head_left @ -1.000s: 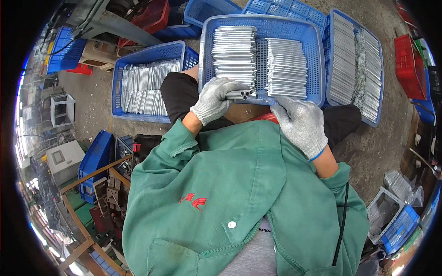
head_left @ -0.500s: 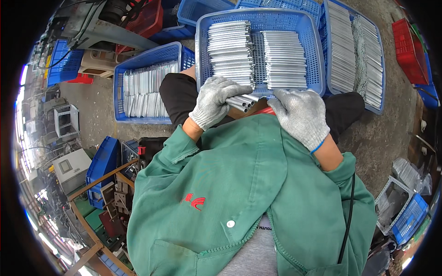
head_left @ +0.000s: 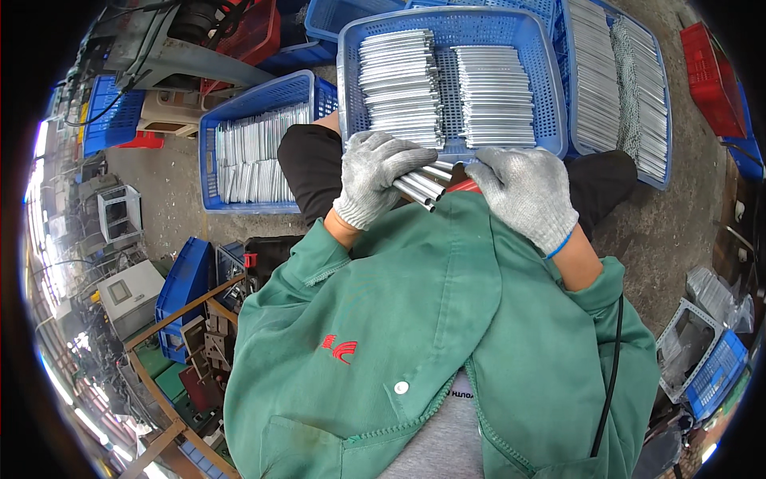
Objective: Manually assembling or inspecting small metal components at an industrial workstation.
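My left hand (head_left: 379,177), in a grey knitted glove, is closed round a small bundle of silvery metal tubes (head_left: 418,189). The tubes' hollow ends point toward my body. Beside them my right hand (head_left: 523,191), gloved alike, has its fingers curled down and its thumb toward the tubes; whatever it grips is hidden underneath. A red strip or edge (head_left: 464,186) shows between the hands. Just beyond both hands, a blue plastic basket (head_left: 448,142) holds two rows of similar tubes, a left stack (head_left: 399,88) and a right stack (head_left: 495,96).
A second blue basket (head_left: 254,207) of short tubes stands at the left, and a third (head_left: 656,180) with longer tubes at the right. Red crates (head_left: 710,80) lie far right. A wooden frame (head_left: 148,375) and a grey box (head_left: 132,295) are at the left.
The tubes in my left hand have tilted, with their near ends lower and more spread out. My right hand has shifted slightly right.
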`<control>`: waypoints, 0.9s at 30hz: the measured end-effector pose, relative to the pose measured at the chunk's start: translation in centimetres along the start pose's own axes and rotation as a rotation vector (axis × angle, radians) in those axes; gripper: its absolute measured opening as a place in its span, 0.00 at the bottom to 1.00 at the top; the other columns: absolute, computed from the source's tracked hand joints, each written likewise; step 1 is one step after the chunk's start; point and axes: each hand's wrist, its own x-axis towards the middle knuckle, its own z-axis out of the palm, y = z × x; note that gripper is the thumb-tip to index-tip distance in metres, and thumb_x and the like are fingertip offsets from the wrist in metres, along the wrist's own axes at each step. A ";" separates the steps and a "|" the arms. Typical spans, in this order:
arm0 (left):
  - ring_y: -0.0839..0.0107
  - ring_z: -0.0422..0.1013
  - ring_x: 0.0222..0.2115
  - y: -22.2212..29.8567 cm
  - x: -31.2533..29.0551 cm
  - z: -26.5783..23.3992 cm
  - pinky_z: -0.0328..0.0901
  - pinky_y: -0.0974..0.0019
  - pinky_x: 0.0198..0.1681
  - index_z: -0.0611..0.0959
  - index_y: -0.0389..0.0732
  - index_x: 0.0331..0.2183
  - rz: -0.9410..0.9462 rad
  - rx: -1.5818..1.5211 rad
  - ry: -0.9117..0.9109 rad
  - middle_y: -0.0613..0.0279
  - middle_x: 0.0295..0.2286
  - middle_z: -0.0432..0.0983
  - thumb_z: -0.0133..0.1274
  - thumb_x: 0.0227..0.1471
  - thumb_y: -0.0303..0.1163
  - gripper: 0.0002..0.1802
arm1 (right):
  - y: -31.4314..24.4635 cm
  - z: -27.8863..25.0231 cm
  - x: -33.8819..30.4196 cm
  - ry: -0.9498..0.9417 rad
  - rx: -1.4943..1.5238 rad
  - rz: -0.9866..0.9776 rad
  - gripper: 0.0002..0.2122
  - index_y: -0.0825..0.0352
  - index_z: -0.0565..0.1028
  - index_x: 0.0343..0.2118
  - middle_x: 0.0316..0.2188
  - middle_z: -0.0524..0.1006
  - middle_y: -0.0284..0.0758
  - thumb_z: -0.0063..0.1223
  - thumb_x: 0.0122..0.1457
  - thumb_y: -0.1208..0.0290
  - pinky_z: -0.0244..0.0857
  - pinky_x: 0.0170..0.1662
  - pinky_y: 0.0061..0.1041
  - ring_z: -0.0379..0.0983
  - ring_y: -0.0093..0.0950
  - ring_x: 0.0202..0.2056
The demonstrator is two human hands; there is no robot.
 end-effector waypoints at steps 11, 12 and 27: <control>0.69 0.77 0.32 0.0 0.0 0.1 0.66 0.61 0.44 0.91 0.52 0.39 0.031 0.025 0.037 0.71 0.35 0.87 0.63 0.44 0.42 0.17 | 0.2 0.3 -0.2 -0.058 0.099 -0.019 0.07 0.62 0.87 0.32 0.19 0.82 0.33 0.63 0.56 0.66 0.65 0.22 0.27 0.72 0.30 0.15; 0.69 0.77 0.34 -0.1 -0.2 0.1 0.66 0.61 0.46 0.91 0.53 0.40 0.027 0.018 0.024 0.73 0.36 0.86 0.64 0.43 0.43 0.19 | 0.2 0.3 -0.1 -0.053 0.077 -0.005 0.07 0.62 0.87 0.32 0.18 0.82 0.33 0.63 0.56 0.65 0.65 0.22 0.27 0.72 0.30 0.15; 0.67 0.77 0.35 -2.5 -1.0 1.6 0.67 0.61 0.46 0.90 0.52 0.41 -0.057 0.025 0.030 0.72 0.37 0.86 0.64 0.44 0.39 0.18 | 0.5 2.1 0.6 -0.035 0.185 0.084 0.10 0.63 0.86 0.32 0.18 0.82 0.35 0.60 0.59 0.62 0.67 0.22 0.31 0.74 0.35 0.16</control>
